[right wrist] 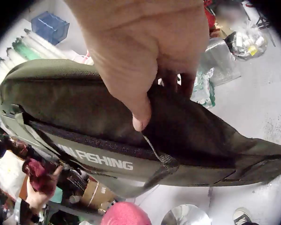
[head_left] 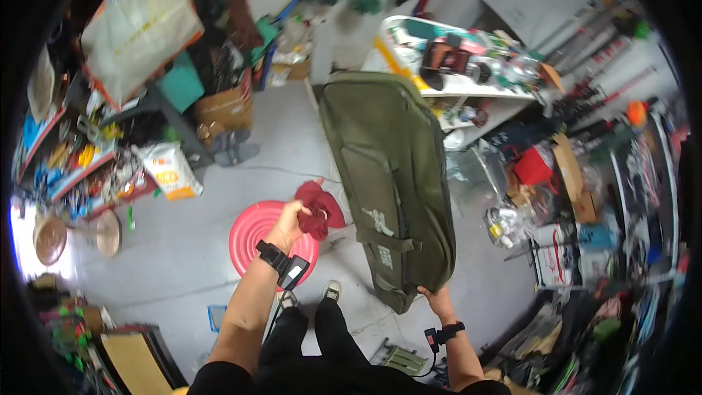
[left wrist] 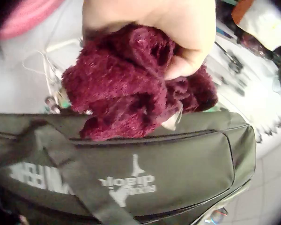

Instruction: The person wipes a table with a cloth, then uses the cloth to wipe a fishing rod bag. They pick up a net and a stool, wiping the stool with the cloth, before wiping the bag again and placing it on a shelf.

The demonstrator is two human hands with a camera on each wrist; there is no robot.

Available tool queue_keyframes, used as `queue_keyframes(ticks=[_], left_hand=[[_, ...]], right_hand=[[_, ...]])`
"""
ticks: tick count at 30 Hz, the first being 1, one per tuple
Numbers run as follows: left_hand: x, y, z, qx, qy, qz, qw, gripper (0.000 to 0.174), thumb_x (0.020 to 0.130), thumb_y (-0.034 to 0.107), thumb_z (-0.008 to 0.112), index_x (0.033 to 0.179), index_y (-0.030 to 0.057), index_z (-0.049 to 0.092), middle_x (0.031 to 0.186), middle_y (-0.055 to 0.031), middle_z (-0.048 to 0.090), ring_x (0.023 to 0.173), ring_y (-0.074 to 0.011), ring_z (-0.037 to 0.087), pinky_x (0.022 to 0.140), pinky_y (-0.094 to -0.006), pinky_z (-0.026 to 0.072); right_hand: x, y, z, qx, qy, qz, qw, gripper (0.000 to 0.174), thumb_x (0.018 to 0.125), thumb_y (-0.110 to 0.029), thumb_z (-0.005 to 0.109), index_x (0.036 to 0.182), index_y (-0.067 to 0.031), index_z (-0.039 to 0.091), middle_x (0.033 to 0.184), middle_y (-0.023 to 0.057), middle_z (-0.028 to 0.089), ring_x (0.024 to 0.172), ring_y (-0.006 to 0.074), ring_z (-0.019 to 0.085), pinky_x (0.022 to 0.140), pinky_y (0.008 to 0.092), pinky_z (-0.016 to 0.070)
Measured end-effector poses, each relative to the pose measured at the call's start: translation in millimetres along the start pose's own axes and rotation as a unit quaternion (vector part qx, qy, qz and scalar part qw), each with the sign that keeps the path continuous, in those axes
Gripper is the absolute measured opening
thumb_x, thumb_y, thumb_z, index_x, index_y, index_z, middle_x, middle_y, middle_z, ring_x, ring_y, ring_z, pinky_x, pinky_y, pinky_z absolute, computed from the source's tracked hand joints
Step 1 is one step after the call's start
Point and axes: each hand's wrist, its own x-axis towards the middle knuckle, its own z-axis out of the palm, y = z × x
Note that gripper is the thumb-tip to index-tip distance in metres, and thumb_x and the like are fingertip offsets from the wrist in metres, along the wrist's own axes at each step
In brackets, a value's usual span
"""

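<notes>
My left hand (head_left: 289, 222) grips a bunched maroon plush cloth (head_left: 320, 210), just left of a long olive-green fishing bag (head_left: 387, 146). In the left wrist view the fuzzy cloth (left wrist: 117, 79) bulges out below the curled fingers, above the bag's pocket side with its white lettering and strap (left wrist: 79, 173). My right hand (head_left: 439, 303) holds the bag by its near lower end. Seen from the right wrist, the thumb (right wrist: 141, 115) lies on the near face of the bag (right wrist: 61, 98), and the other fingers reach over its edge, partly hidden.
A pink-red round basin (head_left: 248, 238) is on the floor left of the bag. Behind the bag stands a white shelf unit (head_left: 468, 88) loaded with small items. Cluttered shelves (head_left: 80, 168) line the left, and boxes and bags, including a red bag (head_left: 534, 166), crowd the right.
</notes>
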Motion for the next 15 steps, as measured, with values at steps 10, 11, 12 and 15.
queue_keyframes(ticks=[10,11,12,15], left_hand=[[-12,6,208,0.093,-0.054,0.076,0.991,0.046,0.075,0.008,0.054,0.120,0.0003,0.048,0.103,-0.0122,0.061,0.084,-0.0242,0.062,0.068,-0.0365,0.0546],[-17,1,230,0.104,-0.062,0.081,0.989,0.048,0.073,0.006,0.053,0.121,0.0004,0.047,0.105,-0.0112,0.059,0.087,-0.0232,0.062,0.071,-0.0365,0.0541],[-21,-3,250,0.115,-0.066,0.087,0.987,0.051,0.071,0.004,0.052,0.122,0.0004,0.046,0.106,-0.0101,0.058,0.090,-0.0221,0.061,0.074,-0.0365,0.0537],[-23,-26,277,0.124,-0.039,0.091,0.987,0.064,0.063,-0.002,0.051,0.126,0.0017,0.041,0.105,-0.0082,0.055,0.096,-0.0178,0.056,0.082,-0.0284,0.0482]], right_hand=[[-52,24,-13,-0.044,0.189,-0.164,0.967,0.033,0.075,-0.011,0.073,0.105,-0.0039,0.061,0.100,0.0131,0.062,0.093,0.0324,0.056,0.084,0.0394,0.0443],[-54,28,-18,-0.049,0.158,-0.121,0.979,0.037,0.076,-0.015,0.073,0.109,-0.0043,0.059,0.109,0.0137,0.060,0.100,0.0325,0.055,0.088,0.0396,0.0429],[-57,33,-21,-0.053,0.122,-0.078,0.988,0.042,0.077,-0.018,0.073,0.113,-0.0047,0.058,0.117,0.0143,0.058,0.108,0.0325,0.053,0.092,0.0398,0.0415],[-64,37,-29,-0.019,0.091,-0.056,0.994,0.041,0.078,-0.015,0.071,0.114,-0.0043,0.057,0.115,0.0138,0.058,0.108,0.0307,0.053,0.092,0.0394,0.0410]])
